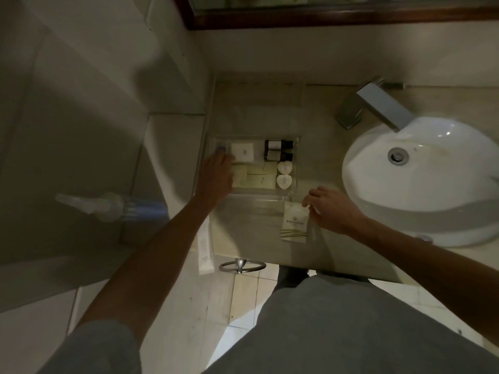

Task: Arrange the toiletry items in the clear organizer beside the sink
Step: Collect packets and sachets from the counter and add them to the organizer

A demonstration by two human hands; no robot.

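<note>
Clear acrylic walls make the shallow rectangular organizer tray point(296, 157) hard to read against the pale stone counter point(318, 109), and that is the first hazard: its near rim lies between the two hands and could be clipped by a packet coming in low. The left hand point(216, 171) lies flat over the tray's left end, fingers loosely spread and extended, holding nothing that I can see; just past its fingertips sits a white square soap box point(242, 151), and to the right of that two small dark bottles point(278, 149) lie on their sides, touching. Nearer the palm are cream flat sachets point(260, 175) and, further right, two white heart-shaped soaps point(284, 174). The right hand point(333, 210) hovers outside the tray, fingers curled, thumb and forefinger pinching or about to pinch the top right corner of the cream printed sachet point(294, 224) lying on the counter beside its fingertips; whether the grip has closed I cannot tell. A corner pinch on a thin packet may let it swing or slip. The lying bottles may roll if the left hand nudges them. A long white wrapped packet point(205, 249) sits at the counter's left edge under the left forearm, and a sweep of that arm might knock it off.
</note>
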